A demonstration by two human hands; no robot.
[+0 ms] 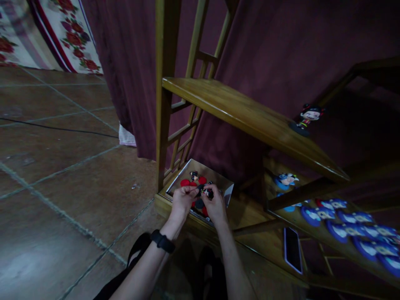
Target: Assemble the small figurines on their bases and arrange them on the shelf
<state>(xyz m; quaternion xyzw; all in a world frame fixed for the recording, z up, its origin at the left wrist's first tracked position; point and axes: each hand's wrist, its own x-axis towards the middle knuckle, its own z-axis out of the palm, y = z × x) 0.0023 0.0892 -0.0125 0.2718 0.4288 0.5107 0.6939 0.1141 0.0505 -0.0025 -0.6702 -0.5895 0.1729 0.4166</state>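
Above an open shallow box [216,173], both my hands work close together. The fingertips of my left hand [181,203] pinch what looks like a small black disc base [200,189]. Between the fingers of my right hand [215,207] is a small black-haired figurine [207,192], partly covered by the fingers. Whether disc and figurine touch, I cannot tell. Inside the box lie another figurine [194,176], several red discs [185,182] and a black disc [199,203]. My hands hide part of the contents.
The box stands on the low board of a wooden shelf [250,237]. Overhead juts a higher shelf board [218,98] bearing one figurine [309,116]. To the right are several blue figurines [353,229] and a phone [292,250]. A cable [62,128] crosses the tiled floor.
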